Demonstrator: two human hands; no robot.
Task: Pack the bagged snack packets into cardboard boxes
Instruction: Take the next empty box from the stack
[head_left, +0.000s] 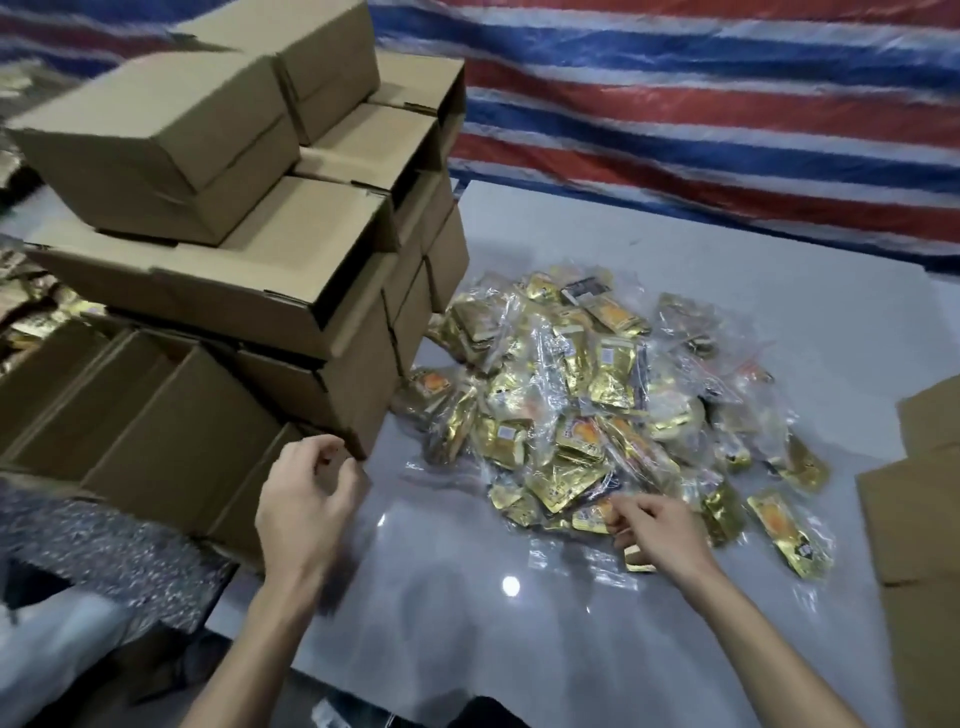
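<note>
At the pile's near edge the right hand (658, 526) curls its fingers (626, 512) onto the bagged snack packets (587, 395), gold sachets in clear plastic heaped on the grey table (467, 597); whether it grips them, I cannot tell. The left hand (306, 501) hangs loosely curled and empty beside the stacked cardboard boxes (218, 280) on the left.

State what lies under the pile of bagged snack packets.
The pile of bagged snack packets lies on a glossy grey table top, which shows around its edges. Anything beneath the pile's middle is covered by the packets and cannot be seen.
</note>
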